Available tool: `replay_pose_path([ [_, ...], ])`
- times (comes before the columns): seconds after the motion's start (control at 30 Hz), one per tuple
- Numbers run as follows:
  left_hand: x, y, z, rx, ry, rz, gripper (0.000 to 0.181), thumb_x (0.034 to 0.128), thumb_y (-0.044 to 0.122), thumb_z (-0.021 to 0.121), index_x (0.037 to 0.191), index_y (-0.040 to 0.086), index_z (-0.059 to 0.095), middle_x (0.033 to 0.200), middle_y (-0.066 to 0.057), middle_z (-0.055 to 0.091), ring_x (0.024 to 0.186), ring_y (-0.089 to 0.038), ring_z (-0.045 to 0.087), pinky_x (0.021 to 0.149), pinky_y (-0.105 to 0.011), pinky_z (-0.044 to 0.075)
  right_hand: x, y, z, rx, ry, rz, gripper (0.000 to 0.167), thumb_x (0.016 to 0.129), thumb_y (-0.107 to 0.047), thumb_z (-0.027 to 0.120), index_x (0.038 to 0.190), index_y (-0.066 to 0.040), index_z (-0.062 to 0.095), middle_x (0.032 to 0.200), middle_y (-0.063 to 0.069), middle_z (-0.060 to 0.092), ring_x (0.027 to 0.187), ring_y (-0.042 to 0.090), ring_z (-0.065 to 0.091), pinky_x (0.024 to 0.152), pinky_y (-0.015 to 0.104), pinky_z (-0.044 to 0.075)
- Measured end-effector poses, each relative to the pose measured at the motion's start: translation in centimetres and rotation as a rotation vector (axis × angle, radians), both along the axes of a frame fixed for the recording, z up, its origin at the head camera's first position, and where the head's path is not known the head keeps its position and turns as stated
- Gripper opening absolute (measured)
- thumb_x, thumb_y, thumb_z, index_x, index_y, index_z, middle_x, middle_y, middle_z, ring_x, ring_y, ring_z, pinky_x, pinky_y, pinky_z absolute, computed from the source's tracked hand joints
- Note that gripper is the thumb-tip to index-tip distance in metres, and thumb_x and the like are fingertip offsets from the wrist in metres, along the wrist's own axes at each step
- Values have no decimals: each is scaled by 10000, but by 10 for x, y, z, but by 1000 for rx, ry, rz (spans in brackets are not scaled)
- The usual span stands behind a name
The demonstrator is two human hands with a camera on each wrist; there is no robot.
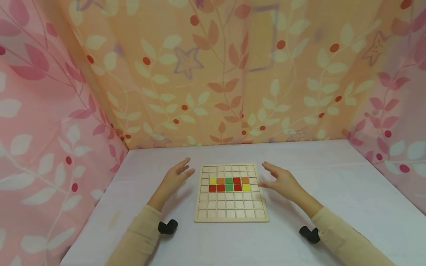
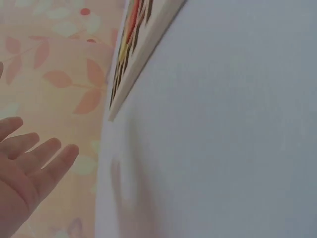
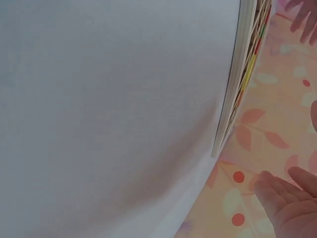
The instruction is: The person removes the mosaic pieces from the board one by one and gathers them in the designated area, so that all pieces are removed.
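Coloured tiles [image 1: 229, 187] on gridded board [image 1: 230, 205]

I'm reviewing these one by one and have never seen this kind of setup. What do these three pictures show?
There is no machine here, only a person's bare left hand and right hand. The wide picture comes from a camera worn on the head, looking forward and down. The other two come from cameras on the left and right wrists, so the scene looks tilted there. On the pale table lies a light-coloured gridded board, with coloured square tiles in two rows of five: yellow, orange, green and red. One hand is on either side of the board, and neither holds anything.
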State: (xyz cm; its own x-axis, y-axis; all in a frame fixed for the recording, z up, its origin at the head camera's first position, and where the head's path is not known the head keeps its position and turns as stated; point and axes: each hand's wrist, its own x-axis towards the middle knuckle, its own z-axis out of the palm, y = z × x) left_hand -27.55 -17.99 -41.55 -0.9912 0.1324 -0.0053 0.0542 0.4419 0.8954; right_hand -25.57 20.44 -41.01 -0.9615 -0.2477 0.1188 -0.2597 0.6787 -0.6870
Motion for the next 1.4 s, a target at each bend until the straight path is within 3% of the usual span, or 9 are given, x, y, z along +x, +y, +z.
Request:
replay_pose_path([
  [0.2, 2, 9, -6, 121, -62, 7, 683, 956, 299, 664, 1545, 139, 359, 1581, -152, 375, 1428, -321, 419, 1096, -481, 473, -1, -3, 3, -29, -55, -24, 831, 835, -372, 793, 1472, 19, 432, 1500, 252, 448, 1316, 455, 504, 1073, 503, 463],
  [0.33, 1, 14, -12, 165, -82, 51, 649, 948, 215, 671, 1517, 71, 395, 1565, -150, 404, 1362, -330, 502, 1023, -424, 539, -1, -7, 5, -59, -123, -72, 784, 848, -351, 786, 1466, -2, 453, 1451, 252, 507, 1306, 451, 518, 1063, 521, 478],
  [0.43, 1, 17, -16, 203, -110, 101, 633, 932, 192, 693, 1494, 60, 432, 1539, -147, 445, 1309, -323, 558, 976, -399, 569, -2, -9, 7, -99, -189, -89, 741, 866, -316, 771, 1467, -16, 458, 1480, 221, 489, 1324, 433, 507, 1061, 528, 483],
  [0.6, 0, 23, -17, 248, -135, 122, 634, 921, 154, 704, 1483, 30, 437, 1517, -183, 461, 1309, -340, 550, 949, -402, 583, -3, -10, 9, -175, -266, -77, 708, 894, -284, 743, 1471, -2, 445, 1498, 201, 475, 1349, 376, 503, 1083, 515, 471],
  [0.93, -3, 28, -20, 256, -175, 147, 603, 912, 109, 707, 1450, -10, 465, 1439, -231, 530, 1274, -345, 574, 863, -377, 615, -11, -11, 8, -204, -306, -91, 660, 895, -283, 744, 1426, 20, 496, 1391, 196, 589, 1286, 335, 574, 1070, 475, 496],
  [1.2, -3, 29, -30, 252, -206, 154, 545, 899, 102, 721, 1390, -35, 528, 1390, -245, 565, 1275, -348, 565, 881, -385, 609, -14, -14, 6, -223, -312, -93, 594, 900, -220, 738, 1378, 65, 530, 1274, 213, 662, 1177, 298, 646, 1029, 432, 533],
  [1.4, 0, 30, -33, 223, -235, 186, 492, 904, 114, 717, 1353, -24, 569, 1361, -233, 582, 1166, -298, 625, 854, -369, 618, -17, -21, 4, -240, -299, -91, 549, 881, -172, 747, 1327, 93, 566, 1217, 231, 681, 1058, 221, 682, 941, 343, 578],
])
